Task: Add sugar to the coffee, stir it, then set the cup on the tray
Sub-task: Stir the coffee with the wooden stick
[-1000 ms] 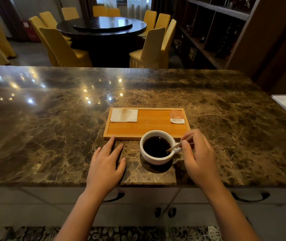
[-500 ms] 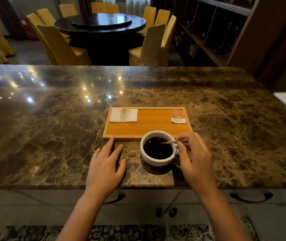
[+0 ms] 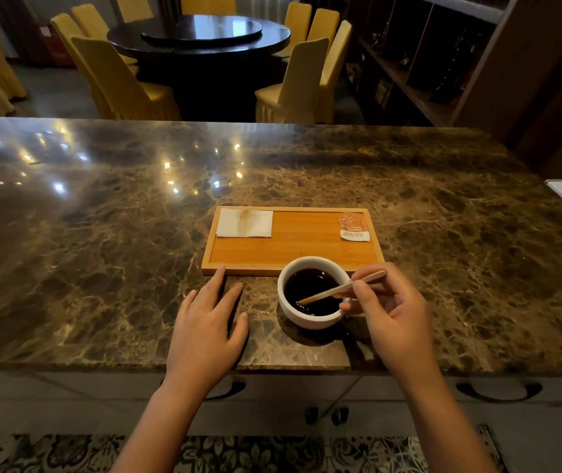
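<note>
Nearest the camera, two bare forearms reach over the front edge of a dark marble counter. The left hand lies flat, palm down on the stone, fingers spread and holding nothing, its longest fingertip close to the front rim of the tray. The right hand is curled, pinching a thin wooden stir stick between thumb and fingers; the stick slants down to the left, with its lower end over or in the dark coffee, though whether it breaks the surface is hard to tell. The white cup stands on the counter, not on the tray, just in front of the tray's near edge and between the two hands. Behind it, the wooden tray rests on the marble; a folded white napkin lies in its far left corner and an orange-and-white sugar packet in its far right corner. Beyond the counter, a dark round table is ringed by yellow-covered chairs, and dark wooden shelves run along the right.
</note>
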